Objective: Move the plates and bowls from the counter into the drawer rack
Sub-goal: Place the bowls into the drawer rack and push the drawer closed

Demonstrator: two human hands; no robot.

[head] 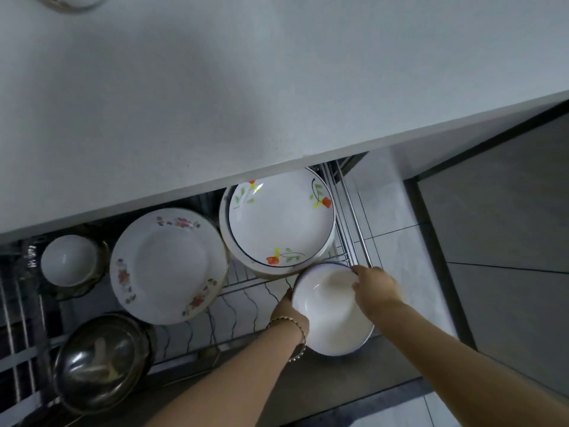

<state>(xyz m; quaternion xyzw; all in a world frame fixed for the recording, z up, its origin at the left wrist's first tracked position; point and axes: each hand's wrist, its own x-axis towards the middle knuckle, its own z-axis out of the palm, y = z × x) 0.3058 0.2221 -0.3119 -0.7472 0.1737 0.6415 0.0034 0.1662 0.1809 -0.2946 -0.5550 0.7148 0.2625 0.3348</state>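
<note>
A plain white bowl (331, 309) is held over the front right corner of the open wire drawer rack (246, 300). My left hand (288, 312), with a bracelet on the wrist, grips its left rim. My right hand (374, 286) holds its upper right rim. Behind it in the rack lies a stack of plates with red flowers (280, 220). To the left sits a floral-rimmed plate stack (169, 266), and further left a small white bowl (69, 260).
The white counter (246, 87) overhangs the drawer's back; a glass dish edge (74, 1) shows at its top left. A steel lidded pot (101, 365) sits at the rack's front left. Grey floor tiles (508, 241) lie to the right.
</note>
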